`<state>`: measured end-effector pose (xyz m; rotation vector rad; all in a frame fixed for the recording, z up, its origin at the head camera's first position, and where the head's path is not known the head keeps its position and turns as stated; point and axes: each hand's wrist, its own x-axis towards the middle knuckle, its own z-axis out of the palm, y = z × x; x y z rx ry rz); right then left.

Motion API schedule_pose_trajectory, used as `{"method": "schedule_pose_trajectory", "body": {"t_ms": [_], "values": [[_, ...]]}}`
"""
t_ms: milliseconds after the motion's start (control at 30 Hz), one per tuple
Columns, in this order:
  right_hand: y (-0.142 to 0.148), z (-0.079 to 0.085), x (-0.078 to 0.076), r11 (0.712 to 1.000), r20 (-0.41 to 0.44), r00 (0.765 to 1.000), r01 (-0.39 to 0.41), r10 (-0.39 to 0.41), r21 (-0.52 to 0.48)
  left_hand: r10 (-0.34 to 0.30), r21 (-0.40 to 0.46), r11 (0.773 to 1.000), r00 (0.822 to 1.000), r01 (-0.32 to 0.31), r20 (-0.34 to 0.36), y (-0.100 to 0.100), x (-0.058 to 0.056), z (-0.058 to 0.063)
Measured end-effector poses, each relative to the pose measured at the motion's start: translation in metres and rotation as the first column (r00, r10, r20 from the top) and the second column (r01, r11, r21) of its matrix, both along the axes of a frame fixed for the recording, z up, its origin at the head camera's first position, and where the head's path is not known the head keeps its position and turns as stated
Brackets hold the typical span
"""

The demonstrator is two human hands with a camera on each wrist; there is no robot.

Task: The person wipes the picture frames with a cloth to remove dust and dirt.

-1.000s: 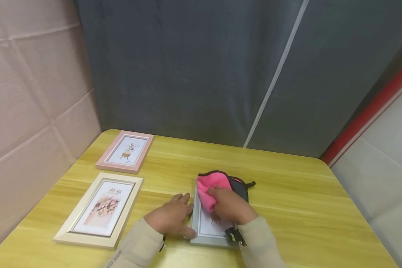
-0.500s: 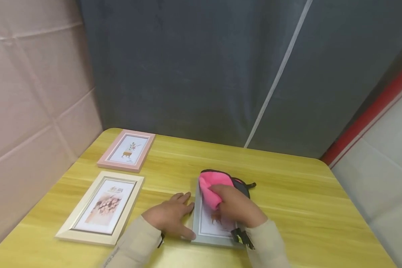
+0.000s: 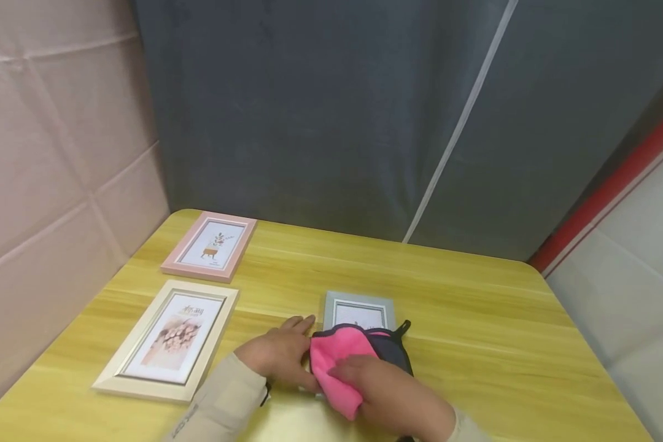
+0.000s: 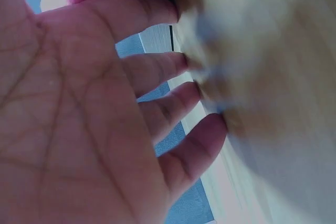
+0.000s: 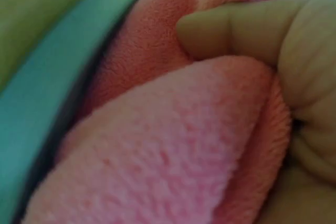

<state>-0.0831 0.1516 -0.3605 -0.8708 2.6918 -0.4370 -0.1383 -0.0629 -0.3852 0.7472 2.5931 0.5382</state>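
Observation:
A pink fleecy cloth (image 3: pixel 339 350) with a dark border and a black hanging loop lies over the near part of a grey-blue picture frame (image 3: pixel 359 297). My right hand (image 3: pixel 389 390) grips the cloth; in the right wrist view its thumb and fingers bunch the folded pink pile (image 5: pixel 157 145). Only the frame's far end and a strip of its white print show past the cloth. Beside the frame's left edge, my left hand (image 3: pixel 280 351) rests with straight, spread fingers, its thumb near the cloth. The left wrist view shows its bare palm (image 4: pixel 73 108).
To the left, a cream picture frame (image 3: pixel 143 387) with a blossom print lies flat on the wooden table (image 3: pixel 503 344). Behind it is a pink picture frame (image 3: pixel 244 242) with a plant print. A dark curtain (image 3: pixel 309 123) hangs along the far edge.
My right hand has pulled the cloth toward me, from the far end of the grey-blue frame to its near part, uncovering the far end. The left hand has stayed in place.

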Motion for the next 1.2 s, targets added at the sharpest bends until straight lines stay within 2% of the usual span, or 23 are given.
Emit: {"method": "schedule_pose_trajectory", "body": {"t_ms": [67,167,300,467,767,900,1067,1200], "values": [[-0.003,-0.001,0.004,0.999,0.028,0.999,0.027,-0.028,0.032,-0.003,-0.011,1.000,1.000,0.002,-0.006,0.000,-0.001,0.000],[-0.009,-0.002,0.007,0.996,0.012,0.999,0.038,-0.039,0.083,-0.005,-0.017,1.000,1.000,0.005,-0.009,0.000,-0.001,-0.001],[-0.016,-0.003,0.002,0.990,-0.030,1.000,0.015,-0.011,0.139,-0.014,-0.014,1.000,1.000,0.014,-0.013,-0.001,-0.002,-0.002],[-0.019,-0.004,-0.006,0.989,-0.082,0.997,0.006,0.006,0.147,-0.017,0.001,1.000,1.000,0.017,0.003,-0.002,-0.002,-0.001],[-0.020,-0.002,-0.041,0.993,-0.079,0.997,0.037,-0.028,0.109,-0.016,-0.019,1.000,1.000,0.016,0.011,-0.004,-0.005,-0.001],[-0.022,-0.002,-0.056,0.990,-0.061,0.995,0.083,-0.076,0.117,-0.032,-0.035,0.999,0.999,0.032,0.004,-0.006,-0.005,-0.001],[-0.020,-0.004,-0.069,0.984,-0.014,0.989,0.148,-0.148,0.102,-0.058,-0.046,0.997,0.998,0.057,-0.010,-0.005,-0.004,0.000],[-0.018,-0.005,-0.075,0.983,0.024,0.985,0.167,-0.169,0.071,-0.053,-0.055,0.997,0.999,0.052,-0.007,-0.004,-0.004,0.000]]}}
